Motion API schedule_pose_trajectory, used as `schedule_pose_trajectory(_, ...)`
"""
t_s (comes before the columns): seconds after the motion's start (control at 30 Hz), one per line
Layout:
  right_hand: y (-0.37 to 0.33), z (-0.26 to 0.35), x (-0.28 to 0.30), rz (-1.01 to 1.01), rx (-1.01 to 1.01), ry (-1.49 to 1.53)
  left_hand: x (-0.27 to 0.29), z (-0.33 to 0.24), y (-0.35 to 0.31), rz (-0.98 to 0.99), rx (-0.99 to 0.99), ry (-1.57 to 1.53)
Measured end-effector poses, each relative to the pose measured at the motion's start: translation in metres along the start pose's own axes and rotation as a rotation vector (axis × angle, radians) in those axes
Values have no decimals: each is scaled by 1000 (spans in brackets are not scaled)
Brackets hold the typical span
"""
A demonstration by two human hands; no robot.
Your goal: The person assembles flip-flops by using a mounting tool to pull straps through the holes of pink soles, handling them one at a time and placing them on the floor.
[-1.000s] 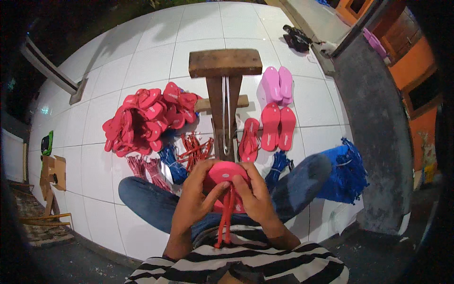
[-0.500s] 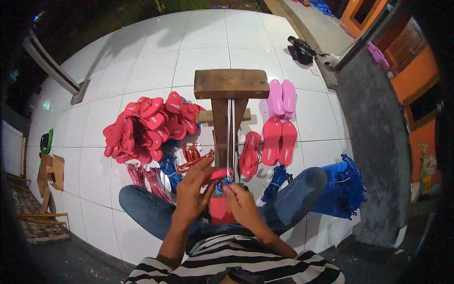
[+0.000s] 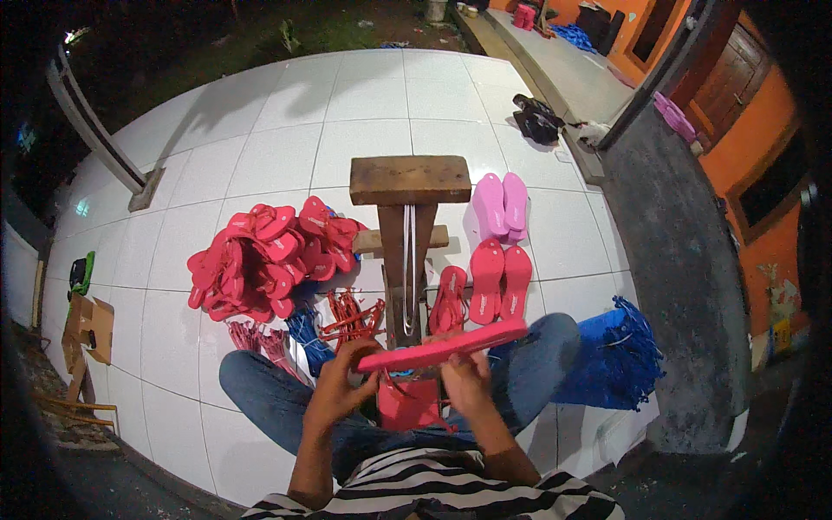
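A red flip-flop sole (image 3: 444,347) is held edge-on across my lap, its right end a little higher. My left hand (image 3: 345,381) grips its left end between thumb and fingers. Under its right half, my right hand (image 3: 466,381) holds it with the fingers partly hidden. Just beyond stands a wooden frame (image 3: 410,180) with a thick top block, and a long white cord loop (image 3: 409,269) hangs from it. Below the sole, between my legs, lies a red piece (image 3: 407,404) with a red strap beside it; a bit of blue shows above it.
A heap of red flip-flops (image 3: 260,260) lies left of the frame, with red straps (image 3: 351,314) and blue strap bundles (image 3: 308,334) nearby. To the right are a red sole pair (image 3: 501,282), pink soles (image 3: 501,206), one red flip-flop (image 3: 449,299) and a blue strap pile (image 3: 611,355).
The sole has come away from the cord loop and swung out lengthwise over my lap. My right hand has moved right and now grips it; the loop hangs free.
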State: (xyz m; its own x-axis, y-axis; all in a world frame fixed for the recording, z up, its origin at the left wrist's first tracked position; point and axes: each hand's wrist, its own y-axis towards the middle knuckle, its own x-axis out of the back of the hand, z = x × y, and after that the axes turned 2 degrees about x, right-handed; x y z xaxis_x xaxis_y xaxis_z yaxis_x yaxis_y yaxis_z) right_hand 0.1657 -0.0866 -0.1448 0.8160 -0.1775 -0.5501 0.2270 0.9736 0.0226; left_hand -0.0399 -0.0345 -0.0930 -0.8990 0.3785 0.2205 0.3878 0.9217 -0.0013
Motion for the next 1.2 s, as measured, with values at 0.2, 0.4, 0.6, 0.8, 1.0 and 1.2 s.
schedule_pose_trajectory(0.2,15,71,-26,195,394,-585,3,-23,37,53,-428,170)
schedule_pose_trajectory(0.4,22,94,-45,352,707,-911,1,-47,40,64,-678,-62)
schedule_pose_trajectory(0.6,38,104,-57,367,766,-940,-4,-53,48,-86,-744,-106)
schedule_pose_trajectory(0.8,52,97,-56,412,805,-945,3,-49,45,-146,-734,-36)
schedule_pose_trajectory(1.0,44,91,-64,302,815,-855,1,-60,45,-120,-755,-104)
schedule_pose_trajectory(1.2,44,92,-58,267,827,-911,-1,-56,46,-99,-728,-76)
